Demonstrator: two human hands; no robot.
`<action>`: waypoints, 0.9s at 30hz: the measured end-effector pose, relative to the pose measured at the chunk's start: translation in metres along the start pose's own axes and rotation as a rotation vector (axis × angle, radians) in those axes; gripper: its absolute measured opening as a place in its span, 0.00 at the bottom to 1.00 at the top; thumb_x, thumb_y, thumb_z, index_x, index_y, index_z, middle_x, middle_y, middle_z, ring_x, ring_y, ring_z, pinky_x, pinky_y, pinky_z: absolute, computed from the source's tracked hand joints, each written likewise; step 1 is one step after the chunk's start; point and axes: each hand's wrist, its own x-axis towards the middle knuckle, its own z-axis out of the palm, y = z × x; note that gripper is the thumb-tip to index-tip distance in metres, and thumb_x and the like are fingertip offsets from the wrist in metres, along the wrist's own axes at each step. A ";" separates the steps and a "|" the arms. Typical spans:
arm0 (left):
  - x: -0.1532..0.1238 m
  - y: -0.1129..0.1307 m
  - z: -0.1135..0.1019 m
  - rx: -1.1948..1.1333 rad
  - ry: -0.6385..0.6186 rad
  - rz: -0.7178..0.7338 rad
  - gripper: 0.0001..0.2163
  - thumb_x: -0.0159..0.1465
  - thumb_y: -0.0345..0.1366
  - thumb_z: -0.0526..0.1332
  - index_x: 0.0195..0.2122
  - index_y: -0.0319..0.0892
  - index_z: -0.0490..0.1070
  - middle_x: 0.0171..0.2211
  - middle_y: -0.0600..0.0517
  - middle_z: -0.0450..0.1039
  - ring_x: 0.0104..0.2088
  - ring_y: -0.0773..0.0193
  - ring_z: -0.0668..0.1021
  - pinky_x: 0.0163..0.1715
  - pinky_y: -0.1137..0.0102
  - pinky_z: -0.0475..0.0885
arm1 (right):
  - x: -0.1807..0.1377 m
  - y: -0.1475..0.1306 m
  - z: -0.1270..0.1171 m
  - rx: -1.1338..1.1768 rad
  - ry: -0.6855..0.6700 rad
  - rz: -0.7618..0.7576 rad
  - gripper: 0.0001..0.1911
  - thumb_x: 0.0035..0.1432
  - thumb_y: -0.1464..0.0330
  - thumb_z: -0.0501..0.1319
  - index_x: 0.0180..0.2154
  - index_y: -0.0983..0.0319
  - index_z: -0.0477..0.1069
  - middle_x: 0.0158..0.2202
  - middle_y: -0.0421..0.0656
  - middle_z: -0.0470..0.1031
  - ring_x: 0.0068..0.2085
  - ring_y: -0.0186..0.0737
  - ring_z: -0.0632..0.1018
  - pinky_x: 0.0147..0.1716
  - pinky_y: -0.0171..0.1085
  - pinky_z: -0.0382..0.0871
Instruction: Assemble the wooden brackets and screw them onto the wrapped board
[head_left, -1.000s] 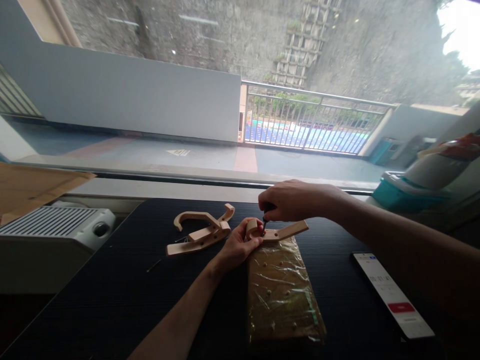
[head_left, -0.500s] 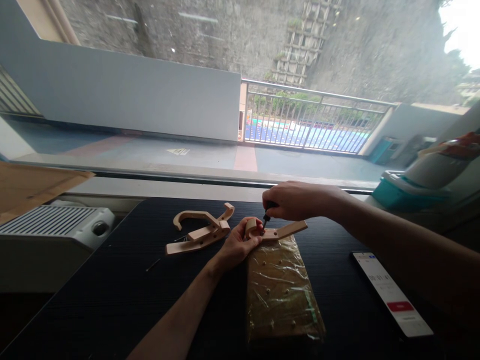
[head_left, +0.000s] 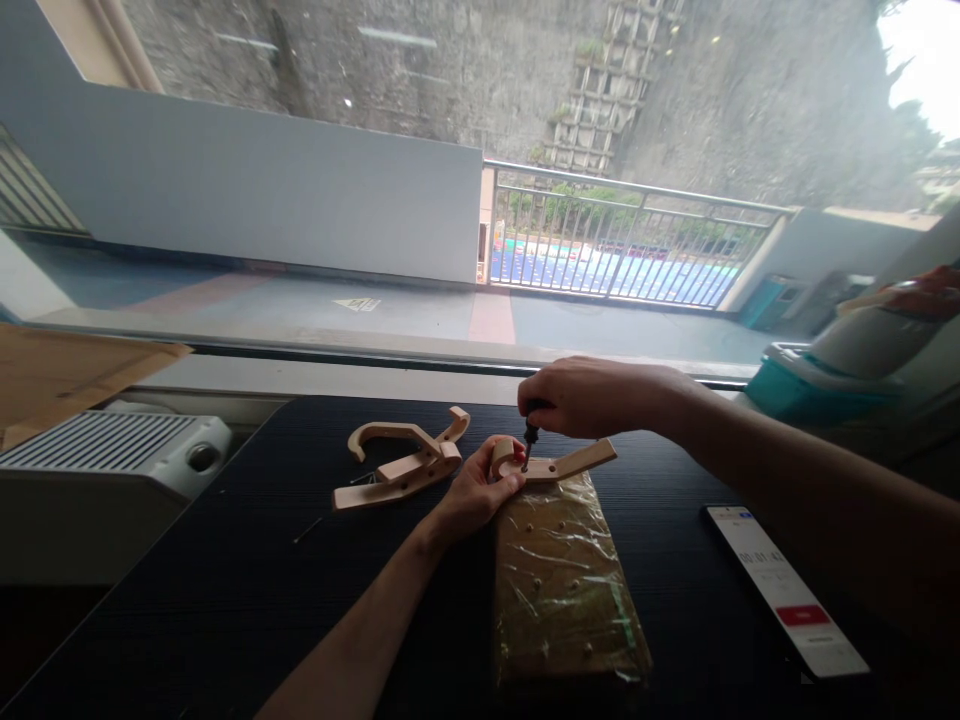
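My left hand [head_left: 484,485] grips the curled end of a light wooden hook [head_left: 562,464], which lies across the far end of a board [head_left: 559,600] wrapped in clear film. In my right hand [head_left: 566,395] is a screwdriver [head_left: 529,442], held nearly upright by its dark handle. The tip of its shaft meets the hook at a hole beside my left fingers; whether a screw sits there is too small to tell. Several small round bumps or holes mark the board's face. Left of my left hand, more wooden hooks [head_left: 405,465] lie in a loose pile.
A screw [head_left: 306,530] lies on the black table [head_left: 187,610], left of the hooks. A phone [head_left: 787,590] showing a running timer rests at the right, below my right forearm. Beyond the table's left edge stands a white radiator [head_left: 112,480], and a window lies behind.
My right hand has shifted slightly left and tilted with the screwdriver, which stands a little more upright. My left hand and the hook have hardly moved.
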 end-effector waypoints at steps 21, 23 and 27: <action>-0.001 0.006 0.001 0.015 -0.003 -0.020 0.12 0.54 0.35 0.63 0.38 0.42 0.67 0.32 0.55 0.66 0.31 0.70 0.67 0.35 0.74 0.63 | -0.002 0.003 0.003 0.010 -0.038 0.049 0.11 0.54 0.67 0.55 0.37 0.61 0.73 0.32 0.41 0.74 0.29 0.34 0.69 0.26 0.35 0.58; 0.000 0.005 0.001 0.010 0.002 -0.019 0.12 0.54 0.35 0.63 0.39 0.42 0.66 0.33 0.55 0.65 0.31 0.70 0.67 0.35 0.74 0.63 | -0.001 0.003 0.003 -0.005 -0.045 0.058 0.11 0.55 0.67 0.55 0.37 0.62 0.73 0.31 0.42 0.74 0.28 0.34 0.69 0.26 0.35 0.58; 0.000 0.004 0.001 0.005 -0.003 -0.002 0.11 0.55 0.34 0.63 0.39 0.42 0.66 0.33 0.55 0.65 0.32 0.70 0.67 0.36 0.75 0.63 | -0.002 0.002 0.001 -0.010 -0.027 0.055 0.12 0.54 0.66 0.55 0.39 0.60 0.74 0.32 0.42 0.75 0.28 0.35 0.69 0.25 0.36 0.57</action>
